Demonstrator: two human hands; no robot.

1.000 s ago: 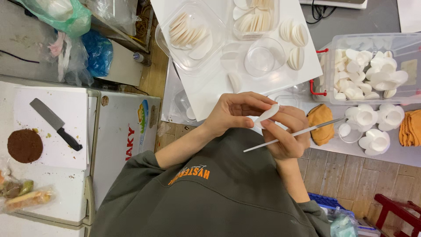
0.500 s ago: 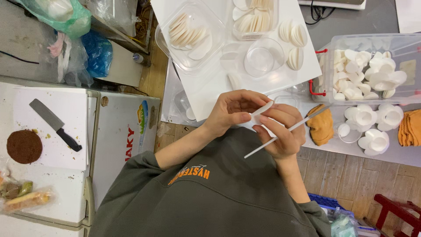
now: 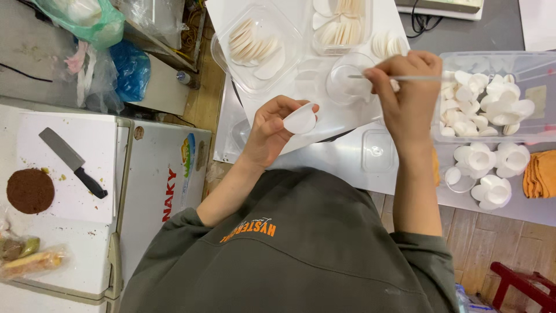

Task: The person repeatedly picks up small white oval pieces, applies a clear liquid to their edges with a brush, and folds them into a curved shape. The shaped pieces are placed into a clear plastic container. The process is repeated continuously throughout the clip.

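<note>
My left hand [image 3: 272,130] pinches a small white curved disc [image 3: 300,121], held above the edge of the white board [image 3: 278,119]. My right hand [image 3: 405,95] is stretched out over the board and grips a thin white stick [image 3: 399,77]. The stick's tip points left into a small clear round cup [image 3: 347,81]. Stacks of white discs [image 3: 252,43] lie in a clear tray just behind the left hand.
A clear box [image 3: 492,95] with white shaped pieces stands at the right, with more white pieces [image 3: 492,168] in front of it. Orange cloths [image 3: 540,174] lie far right. At the left, a knife [image 3: 72,162] and a brown round cake [image 3: 30,190] rest on a white chest.
My right hand has left the disc and reached forward with the stick to the clear cup. My left hand now holds the disc alone and has shifted slightly forward and left.
</note>
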